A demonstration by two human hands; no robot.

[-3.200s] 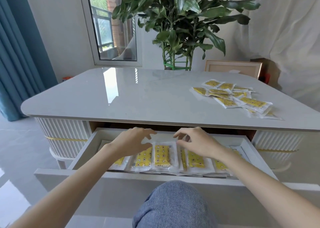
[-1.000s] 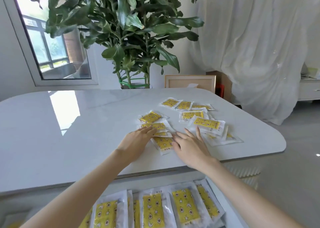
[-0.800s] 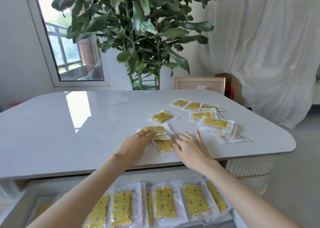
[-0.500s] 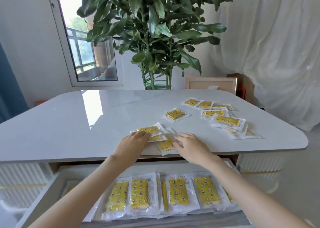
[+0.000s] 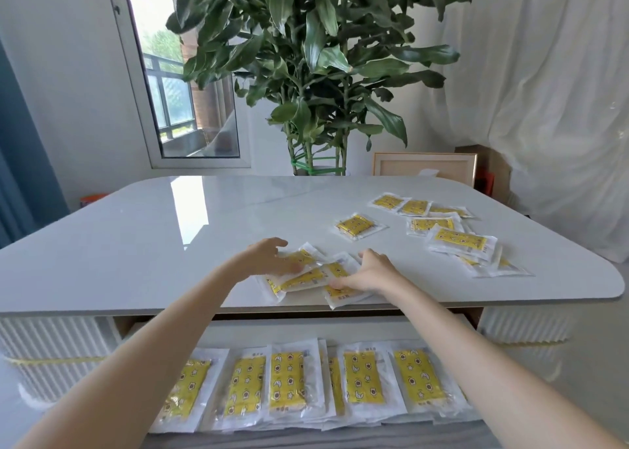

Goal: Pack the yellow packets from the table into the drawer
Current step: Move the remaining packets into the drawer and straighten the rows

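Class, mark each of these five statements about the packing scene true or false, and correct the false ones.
1. The drawer is open, with a row of packets in it. True.
2. Both hands are inside the drawer. False: the left hand and right hand touch a bunch on the table.
3. The table's right side has no packets. False: a pile lies there.
4. One packet lies alone beyond the bunch. True.
5. The plant stands on the table. False: the plant stands behind it.
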